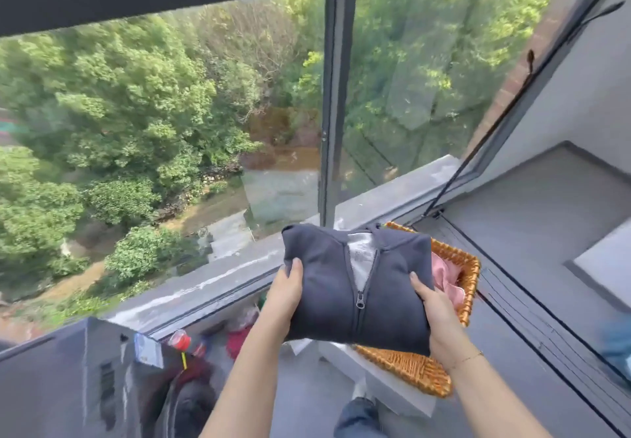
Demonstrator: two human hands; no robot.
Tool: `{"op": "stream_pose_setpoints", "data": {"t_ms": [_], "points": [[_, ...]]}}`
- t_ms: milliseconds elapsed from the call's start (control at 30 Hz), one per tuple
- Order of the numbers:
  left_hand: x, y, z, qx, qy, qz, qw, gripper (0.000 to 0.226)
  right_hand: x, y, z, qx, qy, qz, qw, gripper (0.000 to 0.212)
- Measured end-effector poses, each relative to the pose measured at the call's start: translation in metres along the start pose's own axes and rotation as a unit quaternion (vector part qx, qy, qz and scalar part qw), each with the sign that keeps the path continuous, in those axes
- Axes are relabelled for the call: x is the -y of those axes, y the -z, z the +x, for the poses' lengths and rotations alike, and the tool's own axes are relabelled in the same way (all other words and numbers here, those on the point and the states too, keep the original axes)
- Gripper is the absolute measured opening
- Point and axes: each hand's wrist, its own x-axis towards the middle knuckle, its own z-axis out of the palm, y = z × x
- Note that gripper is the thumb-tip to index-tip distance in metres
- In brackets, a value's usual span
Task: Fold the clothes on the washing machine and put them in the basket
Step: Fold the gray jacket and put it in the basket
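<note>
Left hand (285, 289) grips one side of the folded navy zip hoodie (355, 287), right hand (435, 314) grips the other, thumbs on top. The bundle hangs in the air above the wicker basket (409, 367), pink garment (447, 279) already inside.

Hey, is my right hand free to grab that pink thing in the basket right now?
Probably not. The right hand and the left hand both hold the folded navy hoodie, which covers much of the wicker basket and partly hides the pink garment.
</note>
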Motion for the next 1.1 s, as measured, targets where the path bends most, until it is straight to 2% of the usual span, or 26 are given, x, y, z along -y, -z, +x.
{"op": "stream_pose_setpoints", "data": {"t_ms": [67, 200, 333, 467, 567, 700, 800, 833, 933, 1100], "points": [[-0.020, -0.043, 0.023, 0.042, -0.022, 0.040, 0.998, 0.052, 0.003, 0.032, 0.025, -0.041, -0.007, 0.049, 0.998, 0.013], [-0.052, -0.132, 0.075, 0.123, -0.051, 0.108, 0.985, 0.046, 0.001, 0.088, 0.089, -0.130, -0.050, 0.117, 0.983, 0.046], [-0.059, -0.211, 0.137, 0.172, -0.025, 0.124, 0.977, 0.055, -0.005, 0.130, 0.167, -0.154, -0.103, 0.146, 0.972, 0.036], [-0.044, -0.258, 0.183, 0.160, -0.004, 0.142, 0.977, 0.048, -0.016, 0.148, 0.228, -0.170, -0.130, 0.152, 0.965, 0.032], [-0.026, -0.292, 0.223, 0.166, 0.012, 0.142, 0.976, 0.061, -0.037, 0.157, 0.277, -0.191, -0.159, 0.143, 0.958, 0.037], [-0.003, -0.324, 0.260, 0.148, 0.025, 0.207, 0.967, 0.112, -0.059, 0.155, 0.322, -0.165, -0.186, 0.120, 0.961, 0.072], [0.005, -0.337, 0.273, 0.125, 0.057, 0.293, 0.946, 0.118, -0.065, 0.144, 0.343, -0.184, -0.168, 0.016, 0.968, 0.117], [0.009, -0.340, 0.277, 0.119, 0.076, 0.297, 0.944, 0.117, -0.066, 0.139, 0.348, -0.190, -0.169, -0.010, 0.967, 0.125], [0.019, -0.345, 0.289, 0.120, 0.107, 0.290, 0.943, 0.121, -0.077, 0.131, 0.366, -0.220, -0.179, -0.045, 0.958, 0.130], [0.036, -0.355, 0.300, 0.087, 0.120, 0.303, 0.941, 0.118, -0.095, 0.130, 0.387, -0.244, -0.183, -0.072, 0.950, 0.124]]}}
